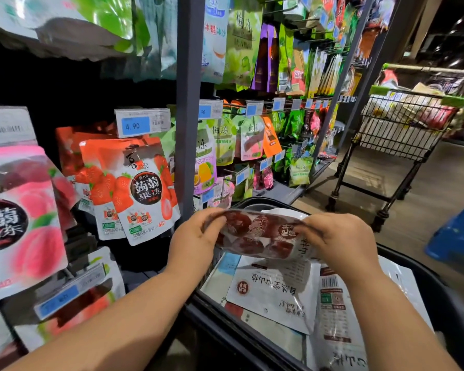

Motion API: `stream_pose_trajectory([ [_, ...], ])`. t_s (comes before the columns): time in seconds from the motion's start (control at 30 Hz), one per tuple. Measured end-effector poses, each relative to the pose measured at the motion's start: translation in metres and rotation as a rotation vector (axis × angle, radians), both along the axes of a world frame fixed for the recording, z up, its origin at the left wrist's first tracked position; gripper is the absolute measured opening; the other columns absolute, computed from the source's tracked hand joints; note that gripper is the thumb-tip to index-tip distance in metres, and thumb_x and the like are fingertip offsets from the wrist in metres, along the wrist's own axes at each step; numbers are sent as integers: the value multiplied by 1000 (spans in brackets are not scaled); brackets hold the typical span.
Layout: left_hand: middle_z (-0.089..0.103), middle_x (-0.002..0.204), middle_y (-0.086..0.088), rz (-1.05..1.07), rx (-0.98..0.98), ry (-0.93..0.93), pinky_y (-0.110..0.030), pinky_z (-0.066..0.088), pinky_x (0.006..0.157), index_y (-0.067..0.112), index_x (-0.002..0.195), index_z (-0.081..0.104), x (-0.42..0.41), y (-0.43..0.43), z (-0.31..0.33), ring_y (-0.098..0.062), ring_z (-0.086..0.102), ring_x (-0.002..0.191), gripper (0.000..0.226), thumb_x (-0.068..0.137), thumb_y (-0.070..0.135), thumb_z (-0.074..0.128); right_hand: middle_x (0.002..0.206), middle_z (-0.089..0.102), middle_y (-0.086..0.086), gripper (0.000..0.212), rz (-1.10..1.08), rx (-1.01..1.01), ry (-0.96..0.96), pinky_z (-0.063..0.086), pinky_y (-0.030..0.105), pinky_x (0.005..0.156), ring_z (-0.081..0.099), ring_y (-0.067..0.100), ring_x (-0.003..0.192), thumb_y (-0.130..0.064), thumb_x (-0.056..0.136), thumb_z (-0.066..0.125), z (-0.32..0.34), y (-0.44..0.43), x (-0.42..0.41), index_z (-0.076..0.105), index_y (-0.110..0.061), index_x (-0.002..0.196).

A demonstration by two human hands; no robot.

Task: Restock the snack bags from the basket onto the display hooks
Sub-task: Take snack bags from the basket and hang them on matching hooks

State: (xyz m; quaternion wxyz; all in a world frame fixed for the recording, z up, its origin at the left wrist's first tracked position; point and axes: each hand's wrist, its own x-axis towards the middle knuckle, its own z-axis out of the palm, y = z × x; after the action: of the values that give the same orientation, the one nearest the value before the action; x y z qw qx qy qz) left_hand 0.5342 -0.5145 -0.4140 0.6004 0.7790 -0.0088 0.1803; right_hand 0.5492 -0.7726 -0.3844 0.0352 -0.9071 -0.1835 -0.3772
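I hold one snack bag (257, 234), clear-fronted with dark red pieces inside, flat above the black basket (402, 261). My left hand (196, 236) pinches its left end and my right hand (338, 242) grips its right end. More white and red snack bags (273, 293) lie stacked inside the basket below. On the left, strawberry jelly bags (137, 191) hang from display hooks under a blue 4.90 price tag (137, 125). A pink peach bag (22, 220) hangs at the far left.
A grey upright post (188, 103) divides the rack. To its right hang several green, purple and orange bags (241, 49) on hooks. A loaded wire shopping cart (402, 129) stands in the aisle at right, with a blue crate (458, 236) nearer on the floor.
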Motion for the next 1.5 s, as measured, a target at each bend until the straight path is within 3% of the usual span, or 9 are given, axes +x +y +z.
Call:
stream_pose_trajectory([
  [0.17, 39, 134, 12, 31, -130, 97, -30, 34, 109, 24, 148, 29, 0, -1, 4, -9, 41, 126, 79, 84, 29, 75, 63, 66, -11, 24, -92, 630, 216, 48, 33, 58, 61, 17, 65, -40, 88, 69, 3, 3, -4, 73, -25, 70],
  [0.3, 42, 137, 4, -113, -328, 233, -31, 40, 102, 19, 149, 23, -2, -12, -5, -14, 46, 124, 99, 71, 33, 83, 67, 65, 9, 43, 69, 1176, 362, 51, 36, 53, 60, 28, 62, -28, 91, 68, 10, 8, -7, 55, 7, 71],
  [0.4, 60, 135, -5, -408, -481, 304, -27, 48, 92, 15, 142, 40, -2, -16, -11, -17, 60, 119, 107, 56, 50, 91, 77, 70, 20, 32, 100, 1308, 471, 48, 30, 46, 64, 32, 61, -30, 94, 65, 11, 20, -12, 61, -6, 74],
  [0.57, 70, 119, -14, -616, -647, 309, -41, 56, 93, 8, 128, 62, -9, -20, -7, -31, 67, 111, 78, 60, 36, 89, 85, 75, 16, 24, 131, 1321, 666, 56, 60, 66, 72, 39, 79, -30, 96, 61, -1, 55, -14, 68, -8, 89],
  [0.7, 74, 109, -15, -438, -625, 260, -47, 56, 91, 8, 115, 69, -3, -11, -8, -32, 71, 101, 49, 67, 12, 74, 84, 76, 3, 26, 179, 1244, 729, 53, 33, 51, 70, 18, 69, -34, 101, 52, -2, 53, -9, 69, -15, 95],
  [0.87, 73, 114, -9, -285, -630, 153, -52, 50, 100, 14, 116, 69, 2, 3, -20, -29, 69, 107, 54, 64, 13, 82, 108, 70, 2, 19, -123, 1015, 695, 54, 43, 86, 66, 18, 91, -39, 100, 52, -25, 8, 15, 63, -25, 99],
  [1.07, 73, 116, -5, -223, -635, 125, -56, 46, 103, 21, 112, 71, 5, 12, -32, -27, 69, 107, 50, 64, 21, 85, 133, 55, 7, 44, -414, 600, 725, 47, 33, 84, 58, 23, 112, -38, 94, 60, -47, -14, 24, 54, -22, 134],
  [1.23, 72, 119, -4, -221, -609, 98, -54, 46, 103, 21, 117, 70, 2, 11, -35, -26, 68, 110, 61, 60, 31, 86, 126, 55, 12, 51, -538, 323, 787, 40, 33, 75, 56, 30, 111, -39, 94, 59, -43, -3, 20, 41, -15, 135],
  [1.5, 71, 119, -5, -233, -608, 96, -55, 45, 104, 19, 118, 69, -1, 13, -37, -28, 67, 110, 50, 68, 20, 78, 116, 59, 2, 41, -317, 577, 1050, 53, 29, 65, 63, 18, 88, -40, 88, 70, -40, 1, 13, 48, -33, 122],
])
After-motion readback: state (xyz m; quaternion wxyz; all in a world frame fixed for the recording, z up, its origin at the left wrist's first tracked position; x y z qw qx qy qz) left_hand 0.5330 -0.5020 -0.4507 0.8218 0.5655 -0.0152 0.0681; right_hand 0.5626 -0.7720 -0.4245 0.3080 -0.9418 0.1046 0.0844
